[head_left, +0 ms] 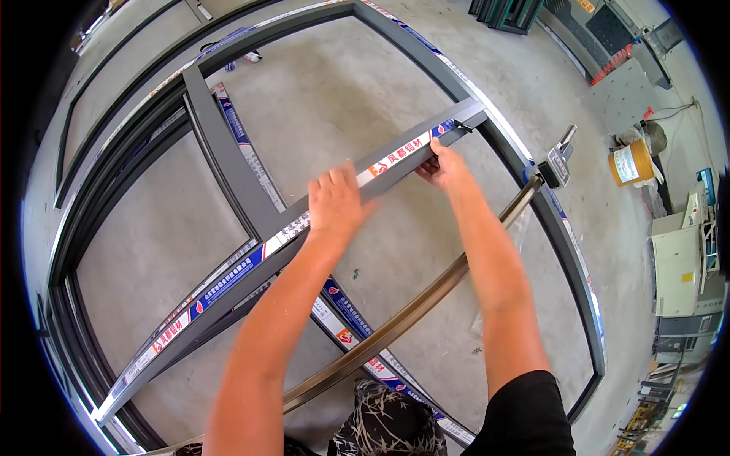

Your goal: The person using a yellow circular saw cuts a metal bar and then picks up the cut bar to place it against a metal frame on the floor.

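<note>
The right hand (442, 166) is grasping a long grey metal bar wrapped in printed film (228, 280), its fingers curling underneath; the left hand (334, 201) is lying over the same bar, its fingers blurred, so I cannot tell how firmly it is gripping; the bar is slanting from the lower left of the picture towards the upper right of centre, just beside a flat grey metal crossbar (426, 128).

The large dark-grey angular metal frame (559, 228) seems to be standing mostly joined; the held bar, in my judgement, is not yet being fixed, so its placing and fastening are probably remaining.

A smooth bronze-brown metal rail (411, 323) is crossing the lower centre, shining softly; the film is looking glossy; the concrete floor (365, 83) is showing matt and stained.
</note>
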Tool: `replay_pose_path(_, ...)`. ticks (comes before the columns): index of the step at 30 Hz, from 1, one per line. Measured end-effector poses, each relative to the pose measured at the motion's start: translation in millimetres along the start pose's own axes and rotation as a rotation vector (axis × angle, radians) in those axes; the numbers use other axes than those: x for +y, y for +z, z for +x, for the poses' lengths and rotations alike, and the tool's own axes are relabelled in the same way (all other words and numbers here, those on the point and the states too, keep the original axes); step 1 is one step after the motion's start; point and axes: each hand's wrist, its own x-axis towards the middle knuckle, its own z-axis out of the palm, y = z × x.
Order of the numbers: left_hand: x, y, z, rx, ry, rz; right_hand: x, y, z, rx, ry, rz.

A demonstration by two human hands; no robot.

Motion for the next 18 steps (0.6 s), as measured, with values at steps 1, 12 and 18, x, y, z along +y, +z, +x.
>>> replay_pose_path(1, -2, 2, 0, 0.060, 0.020, 0.012, -2, 1, -4, -0.016, 0.008, 0.007)
replay_pose_path(12, 2, 4, 0, 0.043, 0.043, 0.111, -59, -25, 43, 0.105, -0.011, 0.148)
replay_pose_path(18, 2, 2, -2, 0.067, 0.044, 0.099, -60, -33, 42, -0.004, 0.030, 0.193)
